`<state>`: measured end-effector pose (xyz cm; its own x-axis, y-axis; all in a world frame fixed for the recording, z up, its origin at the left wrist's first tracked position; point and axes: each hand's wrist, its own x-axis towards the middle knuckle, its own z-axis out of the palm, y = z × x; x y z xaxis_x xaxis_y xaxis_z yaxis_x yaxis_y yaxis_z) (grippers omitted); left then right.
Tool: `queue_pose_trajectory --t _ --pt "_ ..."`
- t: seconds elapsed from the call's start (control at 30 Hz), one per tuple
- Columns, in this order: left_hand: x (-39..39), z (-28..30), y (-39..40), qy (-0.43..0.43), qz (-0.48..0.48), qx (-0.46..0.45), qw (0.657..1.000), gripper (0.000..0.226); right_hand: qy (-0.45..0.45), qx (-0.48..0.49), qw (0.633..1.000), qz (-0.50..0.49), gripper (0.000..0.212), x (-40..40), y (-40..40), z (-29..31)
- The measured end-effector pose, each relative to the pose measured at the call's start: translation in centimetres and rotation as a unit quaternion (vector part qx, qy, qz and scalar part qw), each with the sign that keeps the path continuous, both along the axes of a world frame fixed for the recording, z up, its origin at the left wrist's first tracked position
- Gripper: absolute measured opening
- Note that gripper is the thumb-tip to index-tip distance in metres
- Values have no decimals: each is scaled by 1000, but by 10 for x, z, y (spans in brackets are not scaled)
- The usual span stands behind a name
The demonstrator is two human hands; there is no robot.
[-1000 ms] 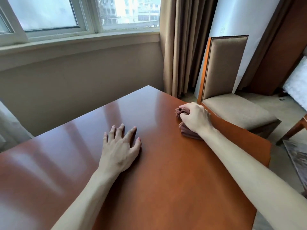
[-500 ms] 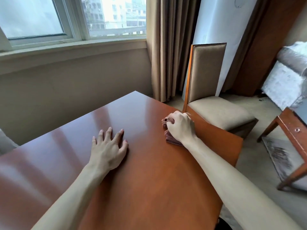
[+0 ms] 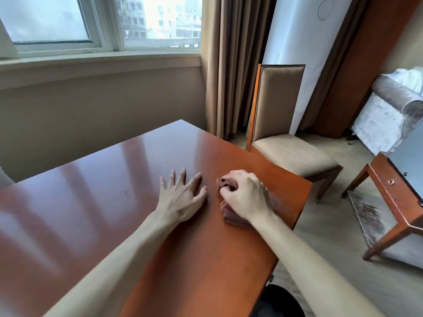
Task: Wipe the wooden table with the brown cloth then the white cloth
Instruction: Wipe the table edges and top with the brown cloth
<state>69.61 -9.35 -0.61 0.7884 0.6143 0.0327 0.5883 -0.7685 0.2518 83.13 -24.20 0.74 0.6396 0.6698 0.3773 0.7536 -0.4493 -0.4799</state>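
Note:
The glossy wooden table (image 3: 103, 202) fills the lower left of the head view. My right hand (image 3: 246, 196) grips the bunched brown cloth (image 3: 231, 217) and presses it onto the tabletop near the right edge; most of the cloth is hidden under the hand. My left hand (image 3: 180, 196) rests flat on the table with fingers spread, just left of the cloth. No white cloth is in view.
A beige upholstered chair (image 3: 281, 124) stands just beyond the table's right edge. A low wooden side table (image 3: 393, 195) is on the right, over a rug (image 3: 366, 213). Curtains (image 3: 226, 65) and a window (image 3: 100, 24) lie behind.
My right hand has dragged the brown cloth toward me and leftward along the table, closer to my left hand. The camera view swung to the right.

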Motion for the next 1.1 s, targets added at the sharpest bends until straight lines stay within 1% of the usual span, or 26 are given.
queue_pose_trajectory --t 0.13,0.23,0.4,0.47,0.57,0.73,0.8,0.87,0.93,1.0,1.1 --pt "0 -7 -2 -12 18 14 1000 64 10 -14 997 -71 30 75 44 1" --pt "1 -9 -3 -18 22 23 999 65 7 -26 992 -122 23 123 72 3" --pt "2 -10 -2 -21 25 30 999 66 2 -42 987 -157 20 159 105 8" --pt "1 -9 -1 -21 23 29 999 66 -15 -42 986 -159 19 152 101 6" --pt "1 -8 -2 -22 22 21 999 66 -21 -25 990 -139 22 112 75 4" --pt "-1 -5 -2 -21 14 13 1000 66 -7 -16 998 -66 19 13 -3 -1" --pt "-1 -5 -2 -18 13 11 1000 66 -17 -14 999 -43 22 -23 -38 -3" --pt "-1 -4 -2 -17 11 9 1000 65 -8 -9 1000 -22 26 -43 -62 -4" --pt "-2 -4 -3 -17 9 8 1000 64 1 -4 1000 -19 25 -40 -67 -1" --pt "-3 -4 -3 -20 8 9 1000 64 -6 -10 1000 -24 27 -23 -56 2" --pt "-3 -6 -3 -29 8 15 999 63 -15 -10 999 -45 38 22 -33 0"
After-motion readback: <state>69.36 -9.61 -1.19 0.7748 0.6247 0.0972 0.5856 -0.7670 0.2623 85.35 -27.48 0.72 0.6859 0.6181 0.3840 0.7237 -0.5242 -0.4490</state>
